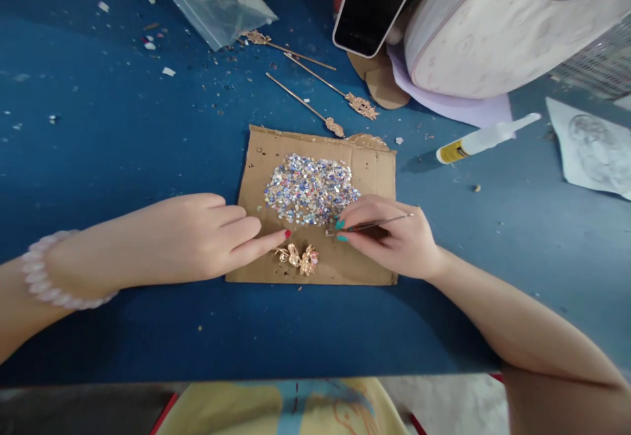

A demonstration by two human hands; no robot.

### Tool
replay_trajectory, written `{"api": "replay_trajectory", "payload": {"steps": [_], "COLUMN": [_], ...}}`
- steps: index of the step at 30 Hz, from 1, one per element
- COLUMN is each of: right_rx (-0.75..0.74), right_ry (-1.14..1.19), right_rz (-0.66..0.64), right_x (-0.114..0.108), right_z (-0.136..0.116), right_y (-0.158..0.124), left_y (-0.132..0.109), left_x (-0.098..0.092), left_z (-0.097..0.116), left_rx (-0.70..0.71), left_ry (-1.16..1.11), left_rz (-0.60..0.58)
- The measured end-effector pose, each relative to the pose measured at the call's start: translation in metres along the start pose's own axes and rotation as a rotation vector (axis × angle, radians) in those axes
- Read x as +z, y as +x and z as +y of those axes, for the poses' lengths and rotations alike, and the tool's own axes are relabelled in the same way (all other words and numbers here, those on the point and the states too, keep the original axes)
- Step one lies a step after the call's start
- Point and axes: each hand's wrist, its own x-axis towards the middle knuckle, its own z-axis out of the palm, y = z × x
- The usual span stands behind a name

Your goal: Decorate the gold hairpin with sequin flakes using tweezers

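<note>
My left hand (207,238) rests at the cardboard's left side, its index finger stretched out and the other fingers loosely curled; the thumb is hidden. That fingertip is just above a gold-coloured metal flower ornament (296,259), which has a pinkish bloom at its right end. In my right hand (389,234), pinched between thumb and fingers, is a thin dark pen-like tool (374,223) with a silvery rear end. Its working tip lies low by the front edge of a pile of small glittering chips (310,188), blue, white and silver. Both pile and ornament lie on the cardboard sheet (365,267).
Behind the cardboard lie several gold hairpins (362,105). A glue bottle (473,144) lies to the right, near a printed paper (596,146). A clear plastic bag (217,8), a phone (377,4) and a large whitish rounded object (473,34) stand at the back of the blue table (123,146).
</note>
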Motion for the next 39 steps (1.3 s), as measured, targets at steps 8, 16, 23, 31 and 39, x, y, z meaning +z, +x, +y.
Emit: {"api": "replay_trajectory", "payload": {"steps": [8,16,23,31,39], "right_rx": [0.043,0.073,0.041,0.007,0.033], "right_ry": [-0.050,0.028,-0.007,0.002,-0.036], "right_rz": [0.072,0.086,0.099,0.073,0.034], "right_x": [0.0012,0.0026,0.0003,-0.0025,-0.0039], "right_z": [0.0006,0.0034,0.0064,0.0098,0.0055], "right_y": [-0.0004,-0.0007,-0.0029,-0.0038,-0.0031], "left_y": [-0.0002,0.0036,0.0048,0.0020,0.0017], "left_x": [0.0026,-0.0010,-0.0047,-0.0038,-0.0069], "left_z": [-0.0015,-0.0001,-0.0018,-0.0061,-0.0066], "left_rx": [0.009,-0.004,0.032,0.031,0.037], "left_ry": [-0.025,-0.005,-0.035,-0.138,-0.098], "left_rz": [0.000,-0.033,0.010,0.089,0.041]}}
